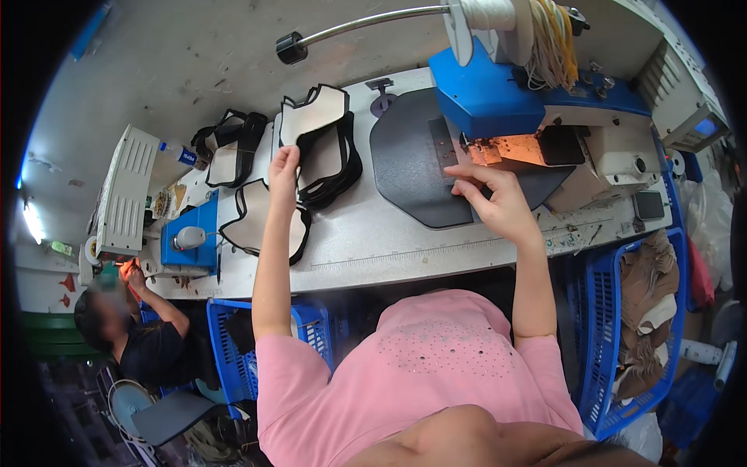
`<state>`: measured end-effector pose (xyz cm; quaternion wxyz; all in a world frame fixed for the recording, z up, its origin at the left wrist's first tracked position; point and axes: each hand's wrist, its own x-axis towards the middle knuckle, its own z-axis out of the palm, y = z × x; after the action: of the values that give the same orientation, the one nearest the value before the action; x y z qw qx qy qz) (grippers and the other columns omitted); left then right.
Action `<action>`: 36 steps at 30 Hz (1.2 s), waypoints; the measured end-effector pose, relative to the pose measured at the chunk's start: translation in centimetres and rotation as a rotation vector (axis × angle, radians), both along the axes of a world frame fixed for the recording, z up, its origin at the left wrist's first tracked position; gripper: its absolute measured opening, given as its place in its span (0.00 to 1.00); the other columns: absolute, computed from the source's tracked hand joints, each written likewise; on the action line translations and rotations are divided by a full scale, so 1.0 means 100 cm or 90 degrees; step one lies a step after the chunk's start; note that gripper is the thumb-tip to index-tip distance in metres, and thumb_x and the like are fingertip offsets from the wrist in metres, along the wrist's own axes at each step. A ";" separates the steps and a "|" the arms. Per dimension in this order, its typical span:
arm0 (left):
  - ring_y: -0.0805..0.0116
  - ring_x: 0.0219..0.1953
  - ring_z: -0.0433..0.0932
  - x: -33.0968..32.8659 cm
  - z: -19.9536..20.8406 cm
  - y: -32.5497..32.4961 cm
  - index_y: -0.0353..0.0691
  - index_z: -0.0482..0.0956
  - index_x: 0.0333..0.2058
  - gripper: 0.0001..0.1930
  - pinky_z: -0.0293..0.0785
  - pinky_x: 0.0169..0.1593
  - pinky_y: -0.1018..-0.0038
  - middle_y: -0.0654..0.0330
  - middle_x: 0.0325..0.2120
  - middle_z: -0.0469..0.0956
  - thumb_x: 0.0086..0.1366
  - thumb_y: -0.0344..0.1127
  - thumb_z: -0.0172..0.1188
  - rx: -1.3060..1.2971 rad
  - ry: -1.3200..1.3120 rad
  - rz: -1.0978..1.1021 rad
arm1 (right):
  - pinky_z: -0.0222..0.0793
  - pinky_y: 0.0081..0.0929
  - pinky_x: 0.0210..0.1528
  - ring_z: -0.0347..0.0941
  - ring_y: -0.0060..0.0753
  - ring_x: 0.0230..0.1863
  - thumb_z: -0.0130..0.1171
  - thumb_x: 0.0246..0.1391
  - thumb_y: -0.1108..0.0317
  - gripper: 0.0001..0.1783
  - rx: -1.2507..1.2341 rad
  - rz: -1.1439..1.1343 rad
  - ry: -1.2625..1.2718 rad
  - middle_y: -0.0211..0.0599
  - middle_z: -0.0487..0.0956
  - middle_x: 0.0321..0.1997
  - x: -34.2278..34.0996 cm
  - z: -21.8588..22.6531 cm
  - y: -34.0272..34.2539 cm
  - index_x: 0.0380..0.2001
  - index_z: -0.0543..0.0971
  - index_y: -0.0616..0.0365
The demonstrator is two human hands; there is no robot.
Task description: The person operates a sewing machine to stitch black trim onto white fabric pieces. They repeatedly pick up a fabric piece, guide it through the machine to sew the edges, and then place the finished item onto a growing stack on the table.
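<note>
My left hand (pixel 285 165) is closed at the lower edge of a cream fabric piece with black edging (pixel 315 117), pinching it above a stack of similar black-edged pieces (pixel 331 167). Another such piece (pixel 268 220) lies just left of my left forearm. My right hand (pixel 498 201) hovers over the dark plate (pixel 412 167) of a blue and white sewing machine (pixel 486 93). Its thumb and forefinger point left, slightly apart, with nothing visible between them. An orange light falls on the machine's metal work area (pixel 506 149) beside those fingers.
More black-edged pieces (pixel 233 152) lie against the wall. Thread cones (pixel 490 14) sit above the machine. A blue basket of brown pieces (pixel 634 327) stands at the right, another blue basket (pixel 233 350) below the table. A co-worker (pixel 152 327) works at the left.
</note>
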<state>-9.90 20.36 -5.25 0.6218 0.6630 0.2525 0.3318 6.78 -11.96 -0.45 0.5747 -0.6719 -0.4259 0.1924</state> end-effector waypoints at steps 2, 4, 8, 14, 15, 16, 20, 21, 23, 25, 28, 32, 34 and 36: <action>0.83 0.29 0.67 0.001 0.035 -0.023 0.39 0.73 0.32 0.04 0.62 0.36 0.85 0.69 0.25 0.71 0.62 0.32 0.53 0.052 -0.028 -0.057 | 0.67 0.18 0.35 0.74 0.22 0.30 0.52 0.51 0.74 0.12 0.010 0.001 0.003 0.35 0.78 0.27 0.000 -0.004 0.001 0.40 0.77 0.61; 0.82 0.29 0.67 0.007 0.061 -0.069 0.38 0.73 0.32 0.04 0.63 0.37 0.84 0.69 0.25 0.71 0.62 0.32 0.53 0.107 -0.033 -0.132 | 0.66 0.20 0.34 0.72 0.23 0.29 0.52 0.52 0.72 0.12 0.023 -0.026 0.013 0.35 0.77 0.26 -0.001 -0.002 0.004 0.40 0.77 0.60; 0.70 0.46 0.74 0.009 0.052 -0.157 0.39 0.75 0.28 0.02 0.50 0.60 0.64 0.58 0.36 0.78 0.58 0.29 0.55 0.236 0.048 -0.400 | 0.64 0.25 0.34 0.69 0.31 0.29 0.54 0.52 0.66 0.14 -0.033 -0.052 -0.227 0.37 0.73 0.25 -0.011 0.007 0.014 0.41 0.77 0.58; 0.64 0.42 0.75 0.029 0.042 -0.201 0.41 0.77 0.32 0.07 0.52 0.59 0.60 0.60 0.32 0.78 0.52 0.27 0.56 0.609 -0.038 -0.351 | 0.61 0.32 0.40 0.64 0.40 0.34 0.60 0.43 0.67 0.11 -0.079 -0.169 -0.421 0.38 0.67 0.28 -0.018 -0.001 -0.003 0.33 0.81 0.54; 0.63 0.41 0.76 0.035 0.040 -0.196 0.41 0.77 0.33 0.09 0.53 0.59 0.60 0.60 0.31 0.78 0.51 0.27 0.57 0.702 -0.065 -0.274 | 0.61 0.33 0.40 0.64 0.41 0.37 0.59 0.42 0.67 0.11 -0.112 -0.159 -0.389 0.40 0.68 0.31 -0.020 0.002 -0.008 0.32 0.81 0.55; 0.63 0.42 0.74 0.043 0.049 -0.195 0.37 0.76 0.37 0.13 0.58 0.55 0.61 0.57 0.36 0.76 0.49 0.28 0.56 0.862 -0.035 -0.203 | 0.61 0.34 0.40 0.65 0.42 0.39 0.59 0.42 0.68 0.10 -0.148 -0.153 -0.356 0.41 0.69 0.34 -0.022 0.010 -0.015 0.31 0.81 0.55; 0.60 0.45 0.68 0.060 0.055 -0.212 0.31 0.70 0.44 0.22 0.65 0.40 0.66 0.49 0.47 0.68 0.50 0.37 0.52 0.957 0.172 -0.107 | 0.64 0.36 0.40 0.67 0.44 0.38 0.58 0.41 0.70 0.09 -0.194 -0.129 -0.265 0.44 0.70 0.36 -0.025 0.017 -0.027 0.30 0.80 0.57; 0.59 0.44 0.68 0.061 0.054 -0.212 0.31 0.70 0.44 0.23 0.64 0.39 0.66 0.50 0.47 0.68 0.50 0.37 0.52 0.941 0.192 -0.132 | 0.64 0.36 0.39 0.68 0.44 0.37 0.58 0.42 0.70 0.11 -0.207 -0.116 -0.242 0.44 0.70 0.36 -0.024 0.019 -0.029 0.32 0.79 0.57; 0.57 0.43 0.69 0.065 0.053 -0.213 0.32 0.70 0.45 0.24 0.64 0.37 0.67 0.50 0.46 0.69 0.48 0.38 0.53 0.913 0.229 -0.190 | 0.65 0.37 0.39 0.68 0.45 0.37 0.57 0.42 0.71 0.14 -0.169 -0.190 -0.229 0.45 0.71 0.35 -0.020 0.016 -0.026 0.37 0.77 0.59; 0.56 0.43 0.68 0.065 0.055 -0.213 0.34 0.70 0.45 0.25 0.64 0.38 0.67 0.49 0.47 0.68 0.47 0.39 0.52 0.918 0.236 -0.195 | 0.65 0.36 0.40 0.69 0.46 0.38 0.56 0.43 0.72 0.16 -0.153 -0.235 -0.259 0.46 0.71 0.36 -0.012 0.010 -0.020 0.40 0.75 0.63; 0.55 0.42 0.68 0.066 0.055 -0.213 0.37 0.71 0.43 0.24 0.66 0.37 0.66 0.48 0.47 0.67 0.45 0.40 0.52 0.930 0.232 -0.210 | 0.63 0.36 0.43 0.68 0.47 0.43 0.54 0.43 0.74 0.18 -0.158 -0.249 -0.330 0.48 0.73 0.39 -0.007 0.003 -0.012 0.41 0.73 0.68; 0.54 0.39 0.68 0.072 0.056 -0.208 0.41 0.72 0.38 0.21 0.70 0.34 0.65 0.48 0.46 0.68 0.42 0.41 0.52 0.908 0.222 -0.236 | 0.61 0.37 0.45 0.67 0.47 0.44 0.53 0.44 0.74 0.17 -0.177 -0.232 -0.310 0.48 0.73 0.39 -0.008 0.004 -0.008 0.40 0.73 0.67; 0.54 0.39 0.68 0.074 0.056 -0.207 0.42 0.72 0.37 0.20 0.72 0.34 0.65 0.49 0.45 0.68 0.42 0.42 0.52 0.906 0.219 -0.247 | 0.60 0.37 0.45 0.67 0.47 0.45 0.52 0.44 0.74 0.17 -0.199 -0.221 -0.307 0.48 0.74 0.39 -0.006 0.003 -0.008 0.41 0.73 0.66; 0.54 0.38 0.68 0.077 0.058 -0.206 0.43 0.72 0.36 0.20 0.73 0.34 0.65 0.49 0.45 0.68 0.42 0.42 0.53 0.904 0.233 -0.267 | 0.59 0.37 0.46 0.68 0.46 0.44 0.51 0.44 0.74 0.18 -0.219 -0.213 -0.318 0.48 0.74 0.39 -0.001 -0.003 -0.006 0.42 0.73 0.65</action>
<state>-2.20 -0.27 0.53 0.0442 0.9822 -0.0537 0.1747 6.64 -12.60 -0.70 0.3546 -0.8458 -0.3986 -0.0058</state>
